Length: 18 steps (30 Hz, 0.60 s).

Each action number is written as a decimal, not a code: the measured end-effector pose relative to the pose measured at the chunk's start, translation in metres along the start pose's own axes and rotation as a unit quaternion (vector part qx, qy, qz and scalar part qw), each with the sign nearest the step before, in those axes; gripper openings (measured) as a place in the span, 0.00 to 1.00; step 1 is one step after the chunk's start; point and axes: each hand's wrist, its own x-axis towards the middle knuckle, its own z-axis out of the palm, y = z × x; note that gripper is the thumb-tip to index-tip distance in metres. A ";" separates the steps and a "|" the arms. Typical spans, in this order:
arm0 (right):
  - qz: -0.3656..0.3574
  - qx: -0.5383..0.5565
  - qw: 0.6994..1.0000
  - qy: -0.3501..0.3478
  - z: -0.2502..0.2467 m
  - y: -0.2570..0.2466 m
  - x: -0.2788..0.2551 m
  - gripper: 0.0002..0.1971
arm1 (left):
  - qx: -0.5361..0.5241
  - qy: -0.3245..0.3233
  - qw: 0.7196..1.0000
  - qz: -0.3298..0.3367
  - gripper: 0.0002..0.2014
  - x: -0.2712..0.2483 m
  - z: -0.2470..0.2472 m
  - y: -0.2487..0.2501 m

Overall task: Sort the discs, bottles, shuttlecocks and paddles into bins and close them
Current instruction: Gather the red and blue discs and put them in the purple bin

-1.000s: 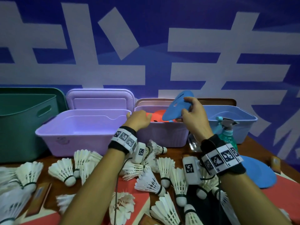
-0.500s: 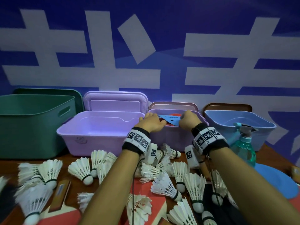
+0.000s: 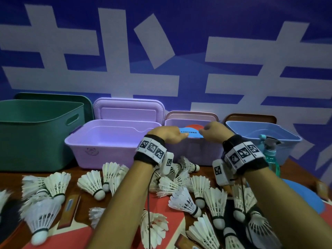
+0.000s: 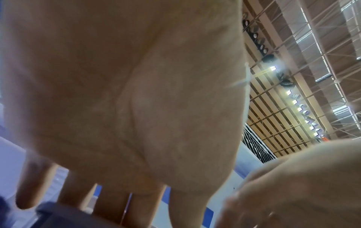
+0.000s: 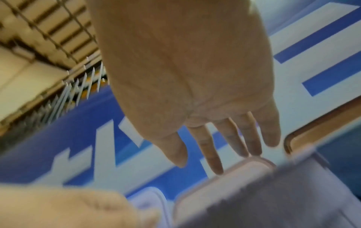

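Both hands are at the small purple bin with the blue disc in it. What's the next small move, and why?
Probably draw both hands back and reach for the other blue disc on the table. The left hand and right hand show straight, empty fingers in the wrist views, and a blue disc already lies in the small purple bin.

Flat blue plastic disc [image 3: 191,132] lies on top inside the small lilac plastic bin [image 3: 194,151], an orange-red disc [image 3: 195,125] peeking out behind it. White feather shuttlecocks [image 3: 183,200] are strewn across the surface, red-faced paddles [image 3: 163,229] under them. A teal spray bottle [image 3: 271,155] stands upright just before the blue bin [image 3: 264,135]; another blue disc [image 3: 305,198] lies flat at the right.
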 end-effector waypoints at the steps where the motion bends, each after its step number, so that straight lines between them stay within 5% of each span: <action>1: -0.005 0.019 1.000 0.006 -0.013 0.000 -0.014 0.22 | 0.000 0.006 1.000 0.008 0.31 -0.001 -0.002 0.001; 9: 0.022 0.179 0.981 0.077 -0.112 0.062 -0.117 0.21 | -0.035 0.169 0.970 0.171 0.19 -0.055 -0.038 0.063; 12: 0.079 0.119 0.990 0.014 -0.126 0.099 -0.123 0.23 | -0.055 0.228 0.945 0.230 0.14 -0.073 -0.026 0.105; 18: 0.148 -0.008 0.986 -0.072 -0.120 0.161 -0.110 0.22 | 0.018 0.140 0.935 0.326 0.10 -0.088 0.016 0.178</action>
